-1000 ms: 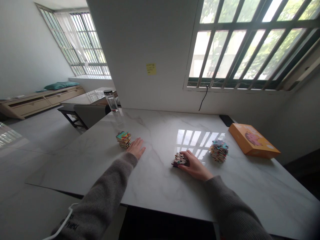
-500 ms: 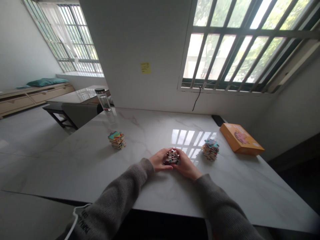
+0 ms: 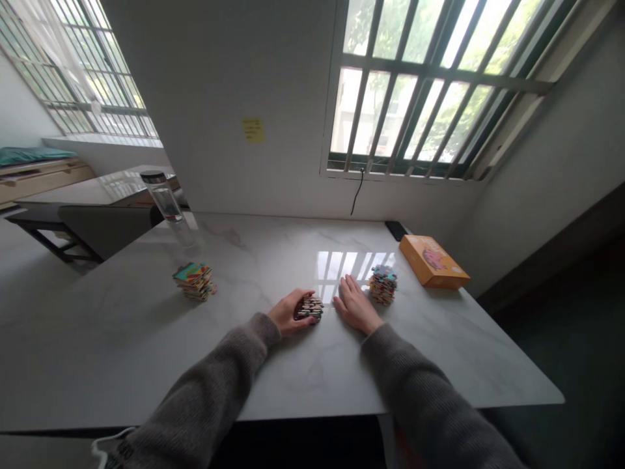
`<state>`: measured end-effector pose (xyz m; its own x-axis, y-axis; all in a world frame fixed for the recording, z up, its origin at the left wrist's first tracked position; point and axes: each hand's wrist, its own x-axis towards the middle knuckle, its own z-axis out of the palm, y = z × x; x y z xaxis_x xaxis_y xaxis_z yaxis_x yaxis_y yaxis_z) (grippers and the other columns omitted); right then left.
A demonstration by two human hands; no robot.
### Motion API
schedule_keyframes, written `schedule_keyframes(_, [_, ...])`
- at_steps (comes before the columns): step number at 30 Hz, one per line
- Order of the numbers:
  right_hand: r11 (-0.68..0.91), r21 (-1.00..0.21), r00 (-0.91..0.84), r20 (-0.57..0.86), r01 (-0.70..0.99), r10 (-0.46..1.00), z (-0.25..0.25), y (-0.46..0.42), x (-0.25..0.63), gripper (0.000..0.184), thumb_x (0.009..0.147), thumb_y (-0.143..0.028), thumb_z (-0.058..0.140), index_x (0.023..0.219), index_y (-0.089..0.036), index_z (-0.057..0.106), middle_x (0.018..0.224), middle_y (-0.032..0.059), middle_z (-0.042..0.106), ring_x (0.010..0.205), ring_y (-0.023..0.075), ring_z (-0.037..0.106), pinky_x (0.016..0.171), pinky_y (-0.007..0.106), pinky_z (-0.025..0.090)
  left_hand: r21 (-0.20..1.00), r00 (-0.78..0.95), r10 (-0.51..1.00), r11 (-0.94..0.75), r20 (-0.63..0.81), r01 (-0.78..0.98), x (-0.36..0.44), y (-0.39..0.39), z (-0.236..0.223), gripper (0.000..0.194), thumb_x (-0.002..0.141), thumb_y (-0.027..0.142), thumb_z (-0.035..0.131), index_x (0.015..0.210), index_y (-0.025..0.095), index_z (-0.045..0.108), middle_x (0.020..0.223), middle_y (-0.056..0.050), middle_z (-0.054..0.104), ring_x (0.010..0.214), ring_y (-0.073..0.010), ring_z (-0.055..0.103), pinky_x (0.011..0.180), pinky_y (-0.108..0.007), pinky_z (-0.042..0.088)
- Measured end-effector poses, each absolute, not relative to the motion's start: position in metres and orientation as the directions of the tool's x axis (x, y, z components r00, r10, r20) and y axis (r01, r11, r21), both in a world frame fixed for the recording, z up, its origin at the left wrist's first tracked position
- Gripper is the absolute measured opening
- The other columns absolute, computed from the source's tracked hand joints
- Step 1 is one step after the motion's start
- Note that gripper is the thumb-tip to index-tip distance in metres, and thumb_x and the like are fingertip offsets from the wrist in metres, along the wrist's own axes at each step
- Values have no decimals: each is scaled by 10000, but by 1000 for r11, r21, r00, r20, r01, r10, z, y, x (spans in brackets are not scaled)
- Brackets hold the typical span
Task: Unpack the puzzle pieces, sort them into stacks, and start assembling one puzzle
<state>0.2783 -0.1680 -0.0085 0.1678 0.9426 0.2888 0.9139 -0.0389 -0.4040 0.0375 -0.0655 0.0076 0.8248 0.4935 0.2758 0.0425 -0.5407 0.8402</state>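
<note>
My left hand [image 3: 291, 312] curls around the side of a short stack of jigsaw puzzle pieces [image 3: 308, 308] on the white marble table [image 3: 122, 345]. My right hand [image 3: 355, 305] lies flat on the marble with its fingers apart and holds nothing. Just beyond its fingertips stands a taller, uneven stack of puzzle pieces [image 3: 383, 285]. A third stack [image 3: 194, 282], topped by a colourful piece, stands farther left, away from both hands. An orange puzzle box [image 3: 433, 262] lies flat to the right.
A clear water bottle [image 3: 163, 197] stands at the table's far left corner. A black phone [image 3: 395, 230] lies by the wall behind the box. The table's near edge runs below my forearms. A dark chair [image 3: 102, 231] stands beyond the left edge.
Both hands held the short stack earlier. Now my left hand alone holds it, and my right hand has let go and moved right. The view has turned to the right.
</note>
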Motion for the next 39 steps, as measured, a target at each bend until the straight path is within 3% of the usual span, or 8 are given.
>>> schedule_keyframes(12, [-122,-565,357,327,816,875,-18,-159,313,755,926,-346,481,1560,-38,210,1589,254,301,1523,363,184,1234,579,207,848,803,537,-524,260,76,40,-65,1,645,749,381,721,1325,173,519,1224,-132,642,1092,-251,664,1020,-423,536])
schedule_keyframes(18, [-151,-563,394,338,812,855,-19,-168,325,752,909,-348,475,1558,-69,218,1601,211,306,1525,326,201,1251,518,193,854,805,540,-514,246,84,40,-65,2,643,739,401,727,1311,180,534,1220,-144,641,1083,-261,665,1018,-416,543])
schedule_keyframes(24, [-178,-539,409,345,823,845,-16,-177,337,699,890,-302,467,1517,-41,301,1561,238,361,1498,346,269,1235,522,228,858,803,538,-509,257,66,40,-67,4,636,743,368,743,1306,156,537,1201,-139,650,1057,-251,682,1003,-414,547])
schedule_keyframes(30, [55,-658,213,320,751,923,4,-185,291,545,955,-270,417,1492,-187,382,1260,129,645,1195,245,609,1107,464,434,851,801,556,-510,220,121,36,-64,12,635,771,404,741,1313,146,536,1178,-126,671,1030,-236,684,941,-386,562])
schedule_keyframes(32, [195,-690,66,332,697,941,11,-185,259,565,957,-248,437,1515,-235,346,1306,103,612,1234,220,579,1121,439,426,807,775,588,-561,232,183,35,-61,14,625,790,439,720,1316,144,556,1195,-133,673,1071,-258,661,959,-403,542])
schedule_keyframes(35, [362,-636,-130,381,681,915,13,-174,220,795,861,-243,627,1563,-265,254,1517,115,409,1414,259,399,1184,439,356,719,731,642,-619,232,315,36,-54,14,586,852,483,649,1339,167,574,1235,-131,665,1136,-287,612,1012,-436,486])
schedule_keyframes(37, [399,-599,-158,414,694,897,10,-162,207,876,816,-227,692,1566,-271,242,1546,121,351,1434,283,361,1190,453,346,653,709,678,-629,194,422,38,-48,12,532,896,509,585,1324,194,602,1186,-114,677,1139,-298,589,1027,-462,456])
schedule_keyframes(39, [376,-582,-130,420,721,898,7,-149,205,830,827,-227,697,1547,-262,284,1485,133,418,1374,293,429,1151,473,386,609,673,721,-611,164,506,41,-41,8,482,939,526,502,1283,216,638,1128,-104,673,1137,-305,571,1040,-495,429])
